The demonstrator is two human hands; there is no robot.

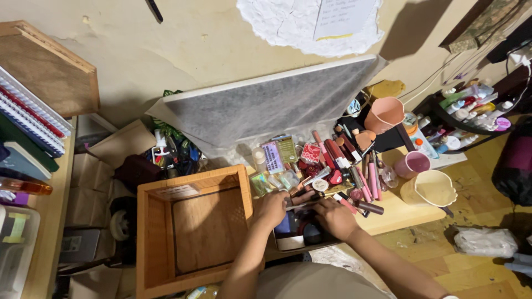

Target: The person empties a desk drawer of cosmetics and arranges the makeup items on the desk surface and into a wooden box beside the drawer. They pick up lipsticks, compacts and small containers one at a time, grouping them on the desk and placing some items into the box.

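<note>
Both hands work at the near edge of a low wooden tabletop [396, 213] strewn with cosmetics. The left hand [271, 207] grips the left rim of a small open box [299, 232], fingers curled over its edge. The right hand [334, 217] rests on the box's right side, fingers bent down into it; what they pinch, if anything, cannot be told. Between the two hands lies a slim silver tube [302, 202], touching the fingertips of both. Inside the box sit dark, round compacts and a blue item, partly hidden by the hands.

Just left of the box stands an empty woven wooden crate [194, 232]. Beyond the hands lies a jumble of lipsticks [332, 152], pencils and small packets. To the right stand a cream cup [429, 188], a small pink cup [414, 164] and, farther off, a salmon cup [383, 114]. A grey padded board [266, 105] leans against the far wall. Spiral notebooks [30, 119] are stacked on a shelf at far left.
</note>
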